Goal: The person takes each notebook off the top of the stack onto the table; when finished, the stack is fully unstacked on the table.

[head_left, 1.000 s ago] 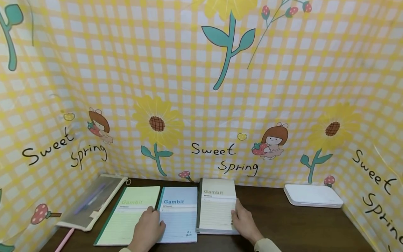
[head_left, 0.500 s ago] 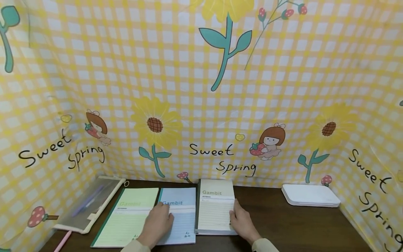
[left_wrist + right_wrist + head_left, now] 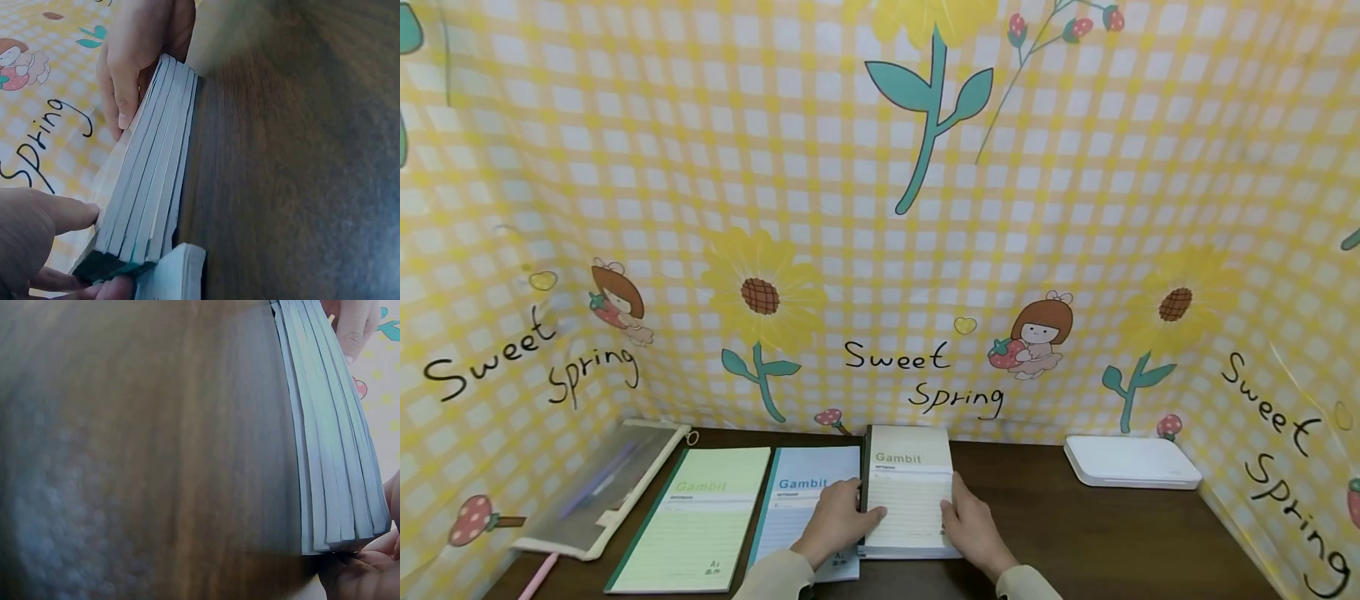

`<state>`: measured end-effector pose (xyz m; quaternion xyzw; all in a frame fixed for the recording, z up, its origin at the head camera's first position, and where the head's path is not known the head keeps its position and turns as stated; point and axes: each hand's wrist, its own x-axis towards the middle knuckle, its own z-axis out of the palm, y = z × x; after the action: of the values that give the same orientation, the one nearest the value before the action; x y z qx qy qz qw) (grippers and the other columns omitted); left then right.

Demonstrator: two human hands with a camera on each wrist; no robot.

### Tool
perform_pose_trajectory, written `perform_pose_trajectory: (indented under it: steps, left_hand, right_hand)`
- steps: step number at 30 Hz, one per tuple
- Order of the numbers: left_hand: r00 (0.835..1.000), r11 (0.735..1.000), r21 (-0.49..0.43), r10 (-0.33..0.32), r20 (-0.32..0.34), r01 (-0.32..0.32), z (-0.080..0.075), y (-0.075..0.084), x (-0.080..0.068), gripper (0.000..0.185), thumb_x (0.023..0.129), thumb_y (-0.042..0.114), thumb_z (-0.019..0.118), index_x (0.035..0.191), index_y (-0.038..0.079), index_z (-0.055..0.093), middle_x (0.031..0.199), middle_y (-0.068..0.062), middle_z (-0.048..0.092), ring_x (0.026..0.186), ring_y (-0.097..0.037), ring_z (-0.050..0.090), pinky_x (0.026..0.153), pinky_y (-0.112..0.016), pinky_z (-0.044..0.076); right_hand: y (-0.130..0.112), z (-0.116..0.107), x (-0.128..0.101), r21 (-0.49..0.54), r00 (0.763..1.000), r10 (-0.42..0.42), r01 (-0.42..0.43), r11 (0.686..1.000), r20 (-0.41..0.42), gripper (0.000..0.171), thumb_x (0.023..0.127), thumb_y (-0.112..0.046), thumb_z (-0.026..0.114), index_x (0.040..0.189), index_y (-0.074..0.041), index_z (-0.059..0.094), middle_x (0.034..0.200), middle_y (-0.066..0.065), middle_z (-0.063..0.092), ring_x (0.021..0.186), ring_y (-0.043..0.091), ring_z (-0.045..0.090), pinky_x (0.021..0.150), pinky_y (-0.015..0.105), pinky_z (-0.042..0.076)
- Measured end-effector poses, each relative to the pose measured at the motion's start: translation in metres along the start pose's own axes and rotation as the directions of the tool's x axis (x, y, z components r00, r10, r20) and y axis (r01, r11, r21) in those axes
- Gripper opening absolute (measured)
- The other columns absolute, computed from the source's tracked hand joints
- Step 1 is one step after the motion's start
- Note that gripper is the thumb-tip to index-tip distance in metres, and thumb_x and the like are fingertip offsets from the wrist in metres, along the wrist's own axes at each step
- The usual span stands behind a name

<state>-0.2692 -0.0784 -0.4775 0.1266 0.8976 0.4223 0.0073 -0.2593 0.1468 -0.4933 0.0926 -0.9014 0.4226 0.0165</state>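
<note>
Notebooks [image 3: 910,492] in a thick cream stack lie near the table's [image 3: 1075,533] back edge. Left hand [image 3: 837,525] and right hand [image 3: 973,529] grip its two sides.

Three notebooks [image 3: 808,508] side by side (pouch [image 3: 598,487] leftmost).
</note>
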Motion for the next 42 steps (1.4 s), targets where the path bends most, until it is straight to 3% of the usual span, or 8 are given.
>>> perform_pose_trajectory:
  steps: [10, 12, 15, 21, 24, 28, 32, 42]
  left_hand:
    - [1.000, 1.000, 0.020, -0.007, -0.007, 0.008, 0.000, 0.004, 0.002, 0.039, 0.082, 0.025, 0.073, 0.101, -0.008, 0.064, 0.073, -0.006, 0.058, 0.066, -0.017, 0.052, 0.055, -0.031, 0.043]
    - [1.000, 1.000, 0.016, -0.012, -0.001, 0.012, 0.000, 0.005, 0.001, 0.037, 0.082, 0.025, 0.073, 0.100, -0.008, 0.065, 0.072, -0.006, 0.057, 0.066, -0.018, 0.051, 0.055, -0.031, 0.042]
    - [1.000, 1.000, 0.013, -0.016, 0.004, 0.016, 0.001, 0.006, 0.000, 0.037, 0.082, 0.024, 0.073, 0.099, -0.008, 0.064, 0.072, -0.006, 0.056, 0.066, -0.018, 0.051, 0.054, -0.030, 0.042]
    - [1.000, 0.999, 0.021, -0.029, 0.000, 0.029, 0.001, 0.004, 0.000, 0.047, 0.082, 0.026, 0.073, 0.107, -0.012, 0.062, 0.078, -0.009, 0.061, 0.071, -0.019, 0.056, 0.058, -0.033, 0.047]
    - [1.000, 1.000, 0.024, -0.020, -0.010, 0.020, 0.000, 0.001, -0.001, 0.052, 0.085, 0.024, 0.071, 0.114, -0.017, 0.058, 0.076, -0.010, 0.063, 0.069, -0.018, 0.057, 0.057, -0.033, 0.047]
    - [0.999, 0.999, 0.035, 0.010, -0.037, -0.009, -0.002, -0.004, -0.002, 0.041, 0.089, 0.014, 0.065, 0.114, -0.018, 0.059, 0.065, -0.005, 0.059, 0.056, -0.013, 0.052, 0.049, -0.028, 0.042]
    - [0.998, 0.998, 0.057, 0.027, -0.061, -0.023, -0.003, -0.006, -0.002, 0.031, 0.088, 0.007, 0.063, 0.111, -0.015, 0.061, 0.066, -0.003, 0.057, 0.057, -0.011, 0.050, 0.049, -0.025, 0.040]
    - [0.998, 1.000, 0.031, 0.001, -0.055, 0.001, 0.000, -0.005, 0.001, 0.035, 0.086, 0.005, 0.064, 0.115, -0.015, 0.060, 0.068, -0.005, 0.061, 0.060, -0.012, 0.054, 0.051, -0.025, 0.044]
  right_hand:
    - [-0.005, -0.007, 0.002, -0.013, 0.995, 0.065, -0.066, 0.998, -0.072, 0.059, 0.095, -0.017, 0.056, 0.142, 0.011, 0.035, 0.114, 0.032, 0.062, 0.123, 0.041, 0.054, 0.098, 0.056, 0.044]
    - [-0.005, -0.007, 0.002, -0.032, 0.990, 0.057, -0.062, 0.998, -0.129, 0.055, 0.092, -0.021, 0.062, 0.135, 0.010, 0.046, 0.120, 0.028, 0.062, 0.114, 0.039, 0.060, 0.090, 0.051, 0.050]
    - [-0.005, -0.007, 0.001, -0.074, 0.977, 0.064, -0.081, 0.994, -0.204, 0.046, 0.086, -0.028, 0.071, 0.116, 0.007, 0.062, 0.096, 0.016, 0.070, 0.084, 0.025, 0.067, 0.070, 0.039, 0.053]
    - [-0.006, -0.009, -0.001, -0.059, 0.970, 0.156, -0.170, 0.984, -0.185, 0.025, 0.085, -0.028, 0.072, 0.076, -0.006, 0.068, 0.052, -0.004, 0.046, 0.046, 0.010, 0.038, 0.047, 0.027, 0.035]
    - [-0.005, -0.011, 0.000, -0.012, 0.955, 0.237, -0.243, 0.970, -0.179, 0.040, 0.085, -0.025, 0.073, 0.056, -0.014, 0.046, 0.048, -0.006, 0.025, 0.044, 0.010, 0.024, 0.046, 0.026, 0.026]
    - [-0.004, -0.013, 0.001, 0.030, 0.933, 0.312, -0.312, 0.950, -0.182, 0.047, 0.083, -0.020, 0.074, 0.057, -0.014, 0.036, 0.053, -0.004, 0.030, 0.050, 0.012, 0.029, 0.048, 0.026, 0.029]
    - [-0.003, -0.013, 0.003, 0.046, 0.929, 0.320, -0.317, 0.947, -0.186, 0.024, 0.082, -0.016, 0.074, 0.068, -0.004, 0.059, 0.066, 0.004, 0.055, 0.062, 0.016, 0.049, 0.055, 0.028, 0.041]
    - [0.003, -0.030, 0.000, 0.203, 0.894, 0.378, -0.335, 0.920, -0.241, 0.016, 0.081, -0.015, 0.073, 0.082, -0.001, 0.066, 0.070, 0.004, 0.056, 0.069, 0.018, 0.051, 0.059, 0.028, 0.041]
